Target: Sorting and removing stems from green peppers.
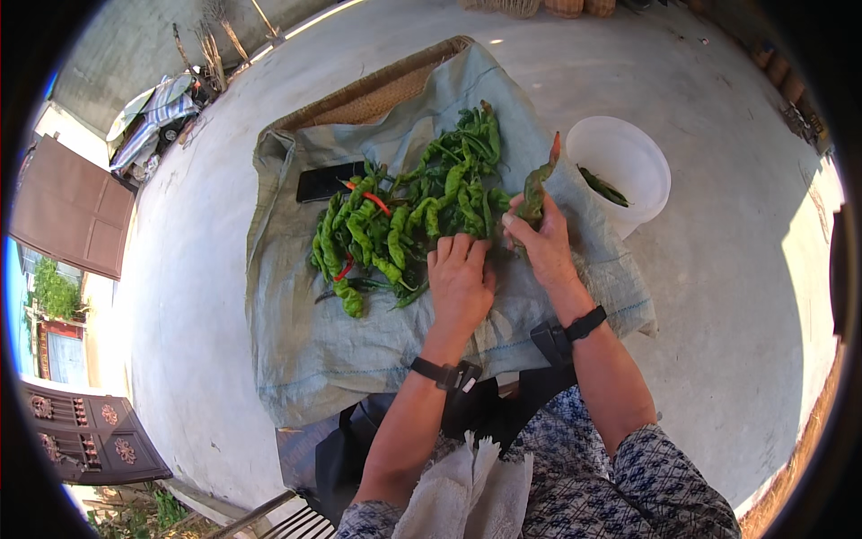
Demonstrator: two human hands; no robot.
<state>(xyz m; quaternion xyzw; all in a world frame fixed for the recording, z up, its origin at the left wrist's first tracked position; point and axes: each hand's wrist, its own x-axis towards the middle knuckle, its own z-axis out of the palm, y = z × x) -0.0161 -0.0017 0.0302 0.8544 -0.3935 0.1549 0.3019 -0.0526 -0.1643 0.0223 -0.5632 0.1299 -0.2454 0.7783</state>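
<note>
A heap of green chili peppers [377,229], with a few red ones [370,199] among them, lies on a grey-green woven plastic sack [323,364]. My right hand [547,246] grips a large wrinkled pepper [535,188], brownish green with a red tip pointing up and away. At the heap's near edge, my left hand [461,283] rests with its fingers bent down against the peppers; whether they pinch one is hidden. To the right stands a white plastic bucket [650,168] with dark green peppers [601,185] inside.
The sack drapes over a woven basket tray [377,91], whose far rim shows. A black smartphone [326,182] lies left of the heap, partly under peppers. Around is a concrete floor [727,269]. Brown gates [74,202] stand at far left, near a tarp-covered vehicle [155,118].
</note>
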